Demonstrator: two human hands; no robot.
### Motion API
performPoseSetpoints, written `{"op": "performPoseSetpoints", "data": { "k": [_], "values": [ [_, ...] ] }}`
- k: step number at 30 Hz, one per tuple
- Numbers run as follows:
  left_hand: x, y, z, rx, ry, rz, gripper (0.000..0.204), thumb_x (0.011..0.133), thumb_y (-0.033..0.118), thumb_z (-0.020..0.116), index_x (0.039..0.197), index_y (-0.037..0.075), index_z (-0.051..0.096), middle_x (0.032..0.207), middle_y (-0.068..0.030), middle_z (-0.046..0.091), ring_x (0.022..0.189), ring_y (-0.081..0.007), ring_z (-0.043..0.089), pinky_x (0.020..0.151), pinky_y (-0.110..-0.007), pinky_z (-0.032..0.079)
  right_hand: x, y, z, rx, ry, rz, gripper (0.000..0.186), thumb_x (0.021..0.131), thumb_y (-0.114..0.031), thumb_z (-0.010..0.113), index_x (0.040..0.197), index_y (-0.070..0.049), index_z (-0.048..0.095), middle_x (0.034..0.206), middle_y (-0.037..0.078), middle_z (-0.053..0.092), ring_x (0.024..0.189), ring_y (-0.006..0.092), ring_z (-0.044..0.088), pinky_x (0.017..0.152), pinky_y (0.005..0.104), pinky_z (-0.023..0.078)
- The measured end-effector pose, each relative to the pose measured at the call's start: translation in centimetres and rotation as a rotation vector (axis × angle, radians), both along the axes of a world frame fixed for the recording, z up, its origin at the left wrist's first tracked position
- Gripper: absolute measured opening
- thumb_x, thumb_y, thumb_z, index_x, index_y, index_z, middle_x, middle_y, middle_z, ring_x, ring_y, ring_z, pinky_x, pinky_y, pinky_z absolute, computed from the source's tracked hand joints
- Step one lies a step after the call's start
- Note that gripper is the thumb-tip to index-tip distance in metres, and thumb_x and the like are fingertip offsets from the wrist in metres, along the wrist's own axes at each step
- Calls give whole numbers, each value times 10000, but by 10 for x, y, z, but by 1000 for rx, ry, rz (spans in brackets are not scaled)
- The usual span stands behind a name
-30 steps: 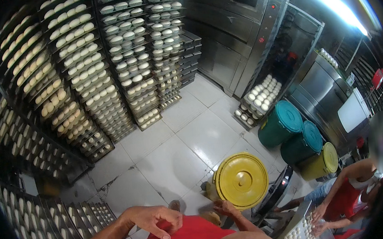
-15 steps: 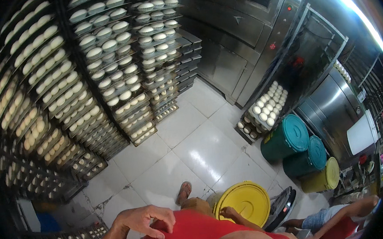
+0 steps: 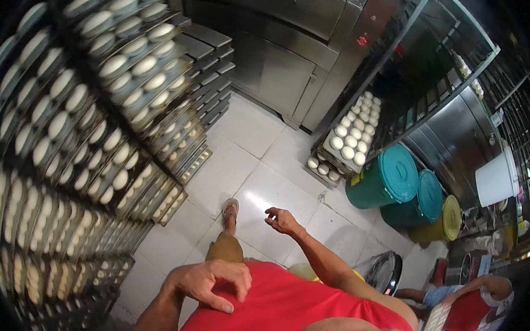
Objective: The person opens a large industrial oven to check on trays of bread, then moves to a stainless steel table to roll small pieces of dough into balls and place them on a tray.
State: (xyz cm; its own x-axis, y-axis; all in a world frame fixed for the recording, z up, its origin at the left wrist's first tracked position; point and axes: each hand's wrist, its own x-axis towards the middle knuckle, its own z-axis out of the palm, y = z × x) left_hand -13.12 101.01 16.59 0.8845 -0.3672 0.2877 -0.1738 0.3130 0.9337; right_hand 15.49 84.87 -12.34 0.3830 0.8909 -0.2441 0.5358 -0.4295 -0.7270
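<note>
red top (image 3: 286,293) on wearer's body, left hand (image 3: 218,282) right over it, half-curled, thumb apart, nothing visible in it, can't tell if touching; right hand (image 3: 284,221) out above tile floor (image 3: 260,187), fingers loosely bent, looks empty; beyond it, round white pieces (image 3: 351,141) on tray (image 3: 337,155), green bins (image 3: 399,173) rightward, loaded racks (image 3: 81,63) off left

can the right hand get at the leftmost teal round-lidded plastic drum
Probably not without stepping closer: the right hand looks short of the drum, though only white floor tiles show between.
</note>
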Motion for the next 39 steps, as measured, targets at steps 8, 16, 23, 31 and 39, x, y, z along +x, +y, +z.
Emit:
{"op": "performPoseSetpoints", "data": {
  "k": [8,16,23,31,39],
  "values": [
    [185,184,13,130,-57,-122,370,821,269,873,1078,37,744,1077,-99,695,1028,-230,653,927,-379,511,98,-136,-99,-596,-195,-235,454,860,-432,698,1119,-62,745,1139,184,738,1076,362,696,955,435,552],
    [450,276,-7,30,170,320,304,971,139,700,1250,38,638,1098,-32,663,1023,-121,629,934,-311,534,149,-74,-77,-550,70,-669,382,833,-337,756,1081,-48,744,924,173,761,874,308,736,839,401,578],
    [624,400,11,-283,221,666,328,1038,259,628,1301,66,594,1141,-60,677,1018,-173,670,930,-380,570,262,57,-99,-292,70,-454,313,868,-231,648,1081,-11,714,948,197,759,931,314,739,833,390,573],
    [794,520,24,-504,253,855,736,995,339,692,1509,-26,312,1390,-218,528,1233,-346,581,1085,-477,492,446,103,-54,-90,-118,-880,346,920,-238,698,1110,51,690,783,127,724,683,178,671,639,355,537],
    [933,548,39,-1021,248,883,267,1107,245,470,1240,14,474,1188,-130,566,1140,-303,594,1083,-478,476,364,19,-124,45,-93,-1082,293,991,-260,610,956,19,694,714,60,663,605,152,621,557,334,511]
  ]
}}
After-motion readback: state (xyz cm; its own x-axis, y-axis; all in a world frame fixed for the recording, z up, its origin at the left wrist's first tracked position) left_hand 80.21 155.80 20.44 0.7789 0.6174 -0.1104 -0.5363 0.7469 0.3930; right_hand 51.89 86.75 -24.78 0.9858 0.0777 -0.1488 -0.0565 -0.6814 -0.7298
